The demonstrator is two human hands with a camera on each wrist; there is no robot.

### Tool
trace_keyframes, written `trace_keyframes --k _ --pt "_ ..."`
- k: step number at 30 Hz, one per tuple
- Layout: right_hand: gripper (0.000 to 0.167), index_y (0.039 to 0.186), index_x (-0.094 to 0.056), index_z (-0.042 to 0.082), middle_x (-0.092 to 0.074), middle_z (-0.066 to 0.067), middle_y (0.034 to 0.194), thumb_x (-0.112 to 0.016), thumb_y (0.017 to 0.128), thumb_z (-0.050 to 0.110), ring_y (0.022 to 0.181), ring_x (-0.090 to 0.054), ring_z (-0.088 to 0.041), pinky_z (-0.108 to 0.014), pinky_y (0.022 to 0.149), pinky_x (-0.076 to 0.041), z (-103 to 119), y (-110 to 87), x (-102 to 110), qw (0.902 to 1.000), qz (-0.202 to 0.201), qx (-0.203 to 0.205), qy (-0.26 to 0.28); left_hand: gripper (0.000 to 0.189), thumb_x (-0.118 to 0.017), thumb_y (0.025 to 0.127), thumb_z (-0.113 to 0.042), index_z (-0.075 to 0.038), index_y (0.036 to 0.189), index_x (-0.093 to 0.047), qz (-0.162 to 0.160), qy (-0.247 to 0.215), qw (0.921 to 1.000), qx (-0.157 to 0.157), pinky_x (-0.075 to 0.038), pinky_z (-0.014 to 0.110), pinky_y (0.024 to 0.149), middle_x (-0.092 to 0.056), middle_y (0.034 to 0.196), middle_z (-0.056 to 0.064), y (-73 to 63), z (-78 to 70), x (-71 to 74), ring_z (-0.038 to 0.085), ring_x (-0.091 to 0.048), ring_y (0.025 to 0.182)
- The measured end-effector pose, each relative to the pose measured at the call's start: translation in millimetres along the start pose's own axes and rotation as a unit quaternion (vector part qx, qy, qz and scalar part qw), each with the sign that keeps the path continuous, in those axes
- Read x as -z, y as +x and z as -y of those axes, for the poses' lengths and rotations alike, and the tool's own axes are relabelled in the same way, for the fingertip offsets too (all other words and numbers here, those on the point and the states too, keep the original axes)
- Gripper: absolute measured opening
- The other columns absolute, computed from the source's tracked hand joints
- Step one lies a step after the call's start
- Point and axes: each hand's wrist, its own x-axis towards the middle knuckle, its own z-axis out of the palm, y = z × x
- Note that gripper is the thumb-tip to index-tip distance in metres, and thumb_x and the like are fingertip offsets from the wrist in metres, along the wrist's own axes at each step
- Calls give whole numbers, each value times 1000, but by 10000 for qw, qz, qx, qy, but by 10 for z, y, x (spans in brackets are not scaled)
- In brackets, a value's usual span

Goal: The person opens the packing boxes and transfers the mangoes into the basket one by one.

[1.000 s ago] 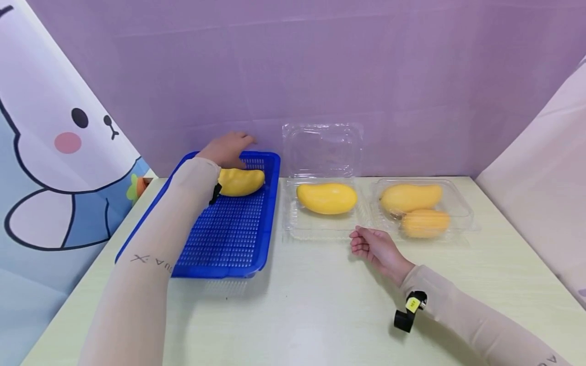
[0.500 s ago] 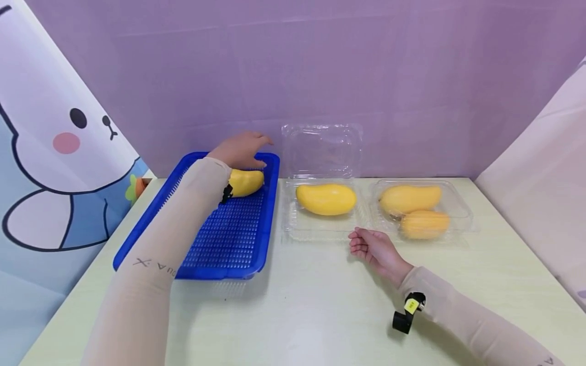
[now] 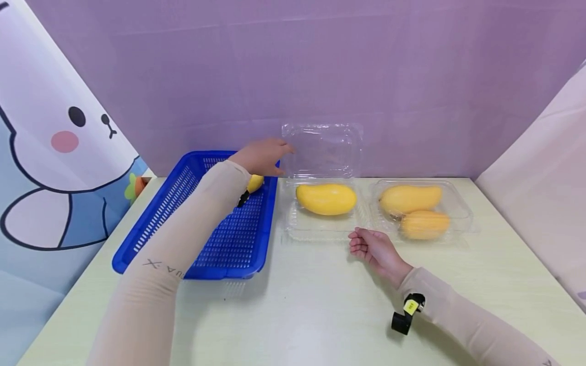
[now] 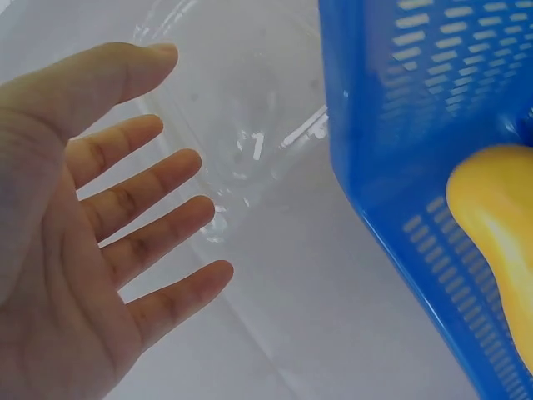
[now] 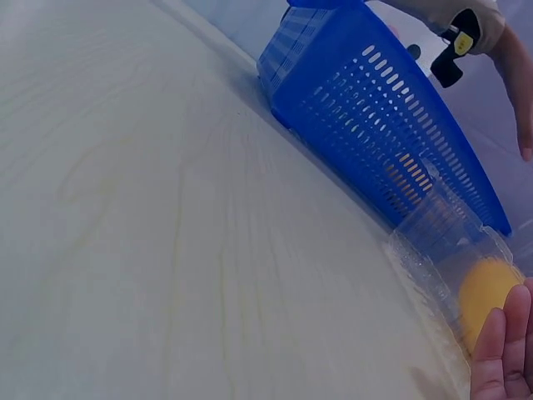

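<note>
My left hand (image 3: 265, 157) is above the back right rim of the blue basket (image 3: 270, 223), beside the raised lid (image 3: 322, 152) of a clear plastic clamshell box. Its fingers are spread and hold nothing in the left wrist view. A yellow mango (image 3: 256, 183) lies in the basket, mostly hidden behind my left arm. Another mango (image 3: 326, 199) sits in the open clamshell's base (image 3: 316, 231). My right hand (image 3: 377, 251) rests at that base's front right corner, fingers loosely bent; whether it touches the rim I cannot tell.
On the right stands a closed clear clamshell (image 3: 460, 208) with two mangoes (image 3: 425, 224) inside. A purple cloth (image 3: 293, 76) hangs behind the table (image 3: 293, 315). A cartoon-printed cloth (image 3: 41, 178) hangs on the left.
My left hand has moved right from above the mango in the basket towards the raised clear lid, and my arm now covers more of that mango. My right hand has stayed put.
</note>
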Motion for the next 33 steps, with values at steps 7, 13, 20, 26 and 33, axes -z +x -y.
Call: trace_keyframes --k 7,13,20,26,33 --pt "38 75 -66 9 -63 1 67 -39 101 11 61 -60 -7 -19 64 -54 9 -18 12 10000 18 12 31 63 -62 90 -33 -18 145 -36 -70 -311 9994 -144 -29 43 111 -35 148 6 110 -172 40 26 -32 136" --pt "39 75 -66 9 -63 1 67 -38 101 11 61 -60 -6 -19 64 -54 8 -26 13 10000 51 24 28 60 -61 91 -32 -20 145 -36 68 -347 9992 -195 -26 42 112 -33 150 5 156 -347 98 25 -29 138" --pt "39 75 -66 9 -63 1 67 -37 102 11 60 -60 -6 -19 63 -54 4 -18 11 10000 27 69 14 59 -65 89 -29 -21 142 -41 115 -329 9987 -378 -30 40 110 -40 146 1 248 -515 151 22 -35 135" --pt "39 75 -66 9 -63 1 66 -37 101 10 60 -60 -6 -19 63 -54 3 -20 6 10000 25 51 20 63 -72 84 -25 -22 141 -43 313 -367 9984 -283 -31 39 110 -40 146 -1 329 -651 109 20 -35 135" --pt "39 75 -66 9 -63 2 67 -37 101 11 61 -60 -6 -19 63 -54 6 -22 7 10000 22 28 5 65 -73 83 -22 -23 140 -44 575 -480 9970 -202 -31 37 110 -38 147 -4 442 -759 13 18 -35 134"
